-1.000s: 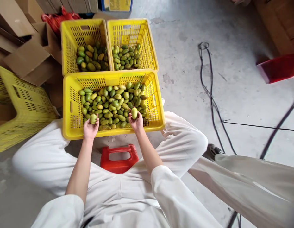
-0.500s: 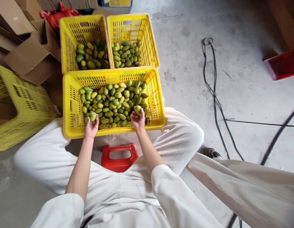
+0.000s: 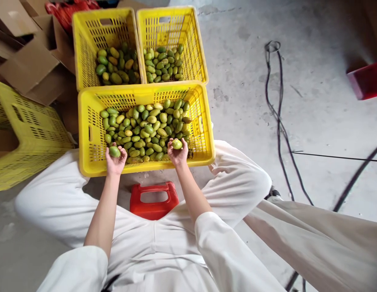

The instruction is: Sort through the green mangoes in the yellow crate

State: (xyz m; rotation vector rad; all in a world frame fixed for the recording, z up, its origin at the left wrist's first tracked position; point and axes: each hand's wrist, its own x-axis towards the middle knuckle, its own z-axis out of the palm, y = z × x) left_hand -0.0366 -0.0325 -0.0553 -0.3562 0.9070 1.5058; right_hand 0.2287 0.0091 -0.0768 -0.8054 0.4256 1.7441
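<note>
Over the near side of the front yellow plastic crate [image 3: 144,97], the left hand [image 3: 115,164] is cupping a green oval fruit [image 3: 114,151] and the right hand [image 3: 179,157] a yellow-green fruit [image 3: 177,144], each grip half curled. Checking seems to be the step; releasing either would be calling for a loosening grip.

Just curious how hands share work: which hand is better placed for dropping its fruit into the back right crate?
Probably the right hand: its fruit is nearer the back right crate; the left hand holds another fruit farther left.
</note>
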